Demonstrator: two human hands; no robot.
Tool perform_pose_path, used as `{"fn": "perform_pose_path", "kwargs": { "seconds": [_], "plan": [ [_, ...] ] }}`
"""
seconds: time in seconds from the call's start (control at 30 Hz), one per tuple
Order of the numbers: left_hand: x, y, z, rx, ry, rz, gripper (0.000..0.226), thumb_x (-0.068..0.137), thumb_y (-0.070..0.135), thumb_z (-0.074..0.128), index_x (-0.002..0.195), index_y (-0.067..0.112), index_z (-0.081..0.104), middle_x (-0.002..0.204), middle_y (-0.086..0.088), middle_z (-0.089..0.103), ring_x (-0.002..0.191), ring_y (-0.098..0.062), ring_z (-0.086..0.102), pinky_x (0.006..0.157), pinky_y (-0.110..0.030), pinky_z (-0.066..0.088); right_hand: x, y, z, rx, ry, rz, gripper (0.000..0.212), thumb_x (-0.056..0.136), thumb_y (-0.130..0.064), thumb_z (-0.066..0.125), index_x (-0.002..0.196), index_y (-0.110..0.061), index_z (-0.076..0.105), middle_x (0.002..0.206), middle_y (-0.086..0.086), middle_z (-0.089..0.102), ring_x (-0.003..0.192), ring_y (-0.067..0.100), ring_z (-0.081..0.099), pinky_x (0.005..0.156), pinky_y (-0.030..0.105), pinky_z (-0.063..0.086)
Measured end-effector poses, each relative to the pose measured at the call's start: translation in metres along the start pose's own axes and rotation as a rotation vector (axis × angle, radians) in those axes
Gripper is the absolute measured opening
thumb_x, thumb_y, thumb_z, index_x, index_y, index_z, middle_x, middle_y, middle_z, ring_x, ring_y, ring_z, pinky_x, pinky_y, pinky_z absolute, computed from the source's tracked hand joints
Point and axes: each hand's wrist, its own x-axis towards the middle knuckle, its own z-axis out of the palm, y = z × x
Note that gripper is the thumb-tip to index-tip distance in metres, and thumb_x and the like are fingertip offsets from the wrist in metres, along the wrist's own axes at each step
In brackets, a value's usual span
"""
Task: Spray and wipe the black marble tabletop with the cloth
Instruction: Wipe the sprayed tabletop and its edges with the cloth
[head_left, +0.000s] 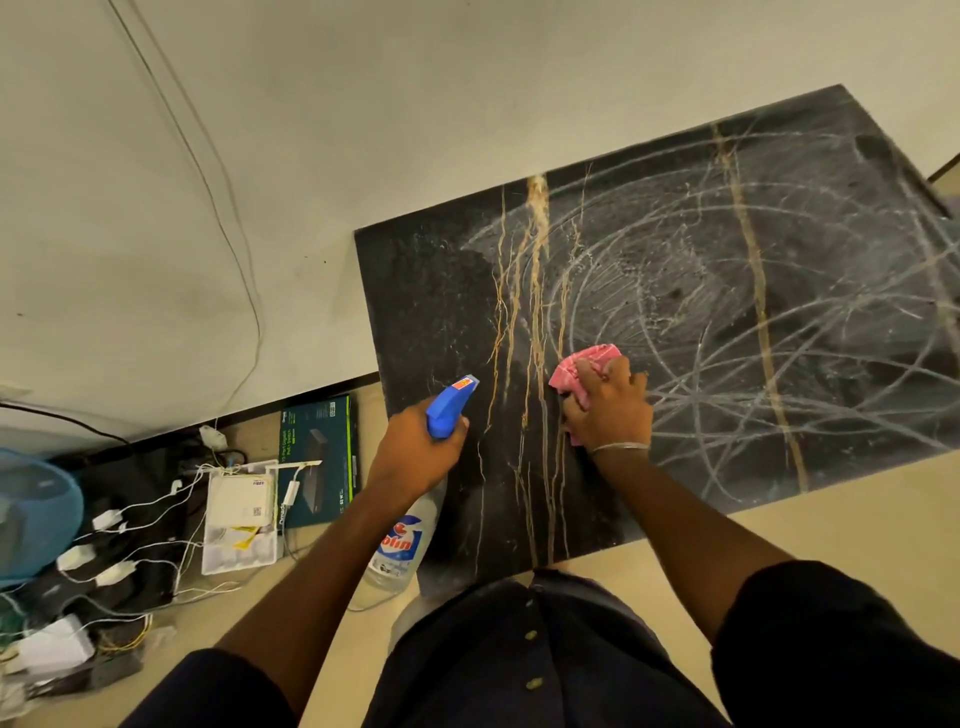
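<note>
The black marble tabletop (675, 332) with gold veins stands against the wall and carries wet, foamy swirl marks across its middle and right. My left hand (415, 447) grips the neck of a clear spray bottle (402, 540) with a blue trigger head (451, 405), held over the table's near left edge with the nozzle pointing away from me. My right hand (610, 408) holds a bunched pink cloth (576, 366) and presses it onto the marble near the gold veins, beside the bottle.
On the floor to the left lie a dark green box (319, 457), a white router (241, 499), a white tray (236, 556), several chargers and tangled cables, and a blue basket (36, 514). A cable (208, 197) runs down the wall.
</note>
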Motion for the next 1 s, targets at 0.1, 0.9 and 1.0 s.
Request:
{"fn": "perform_pose_path", "kwargs": {
  "seconds": [0.1, 0.9, 1.0],
  "plan": [
    [0.004, -0.002, -0.002, 0.01, -0.003, 0.012, 0.01, 0.089, 0.025, 0.064, 0.085, 0.02, 0.057, 0.062, 0.006, 0.053, 0.056, -0.009, 0.052, 0.06, -0.022, 0.043, -0.017, -0.042, 0.003, -0.007, 0.114, -0.121, 0.044, 0.07, -0.031, 0.073, 0.108, -0.01, 0.069, 0.103, 0.022, 0.058, 0.081, 0.041, 0.056, 0.058, 0.043, 0.056],
    [0.065, -0.034, -0.035, 0.006, -0.027, 0.062, 0.011, 0.089, 0.028, 0.064, 0.092, 0.02, 0.057, 0.067, 0.004, 0.056, 0.065, -0.016, 0.059, 0.067, -0.031, 0.053, 0.039, -0.102, 0.013, 0.011, -0.058, -0.073, 0.055, 0.092, -0.042, 0.052, 0.144, -0.025, 0.043, 0.142, 0.015, 0.037, 0.121, 0.036, 0.039, 0.091, 0.045, 0.05],
    [0.074, -0.037, -0.037, 0.013, -0.025, 0.062, 0.021, 0.089, 0.033, 0.064, 0.101, 0.015, 0.061, 0.073, 0.005, 0.058, 0.069, -0.014, 0.059, 0.071, -0.028, 0.052, 0.03, -0.149, 0.024, 0.019, -0.127, -0.25, 0.049, 0.094, -0.044, 0.05, 0.139, -0.024, 0.045, 0.141, 0.012, 0.038, 0.121, 0.033, 0.041, 0.091, 0.039, 0.049]
  ]
}}
